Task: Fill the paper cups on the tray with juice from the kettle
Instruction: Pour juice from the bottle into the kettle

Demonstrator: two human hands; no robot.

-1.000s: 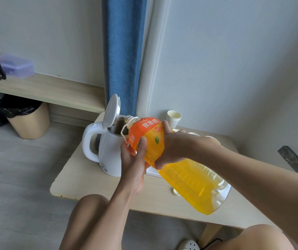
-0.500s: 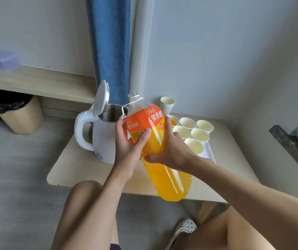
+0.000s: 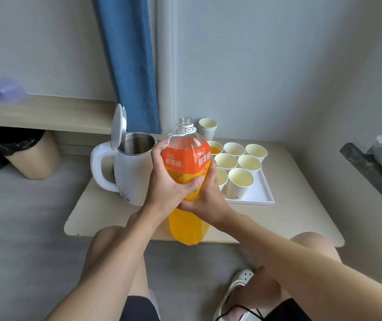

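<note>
Both hands are on the juice bottle (image 3: 185, 167).
- Left hand (image 3: 169, 186): grips the bottle from its left side, fingers curled round the label, thumb laid across the front.
- Right hand (image 3: 206, 200): wraps the right and lower side, fingers curled behind the label.
- Bottle: upright, neck uncapped, mostly full of orange liquid. Its base shows in front of the near edge of the counter (image 3: 301, 216).
- Kettle (image 3: 134, 174): white, stands on the counter just left of the bottle with its handle to the left. Its lid (image 3: 118, 126) is raised and the steel interior is exposed.
- Tray (image 3: 257, 195): white, on the counter right of the bottle.
- Paper cups (image 3: 240, 181): seven visible on the tray. The back-left cup (image 3: 215, 149) shows orange liquid.
- Stack of cups (image 3: 207, 128): stands behind the tray.
</note>
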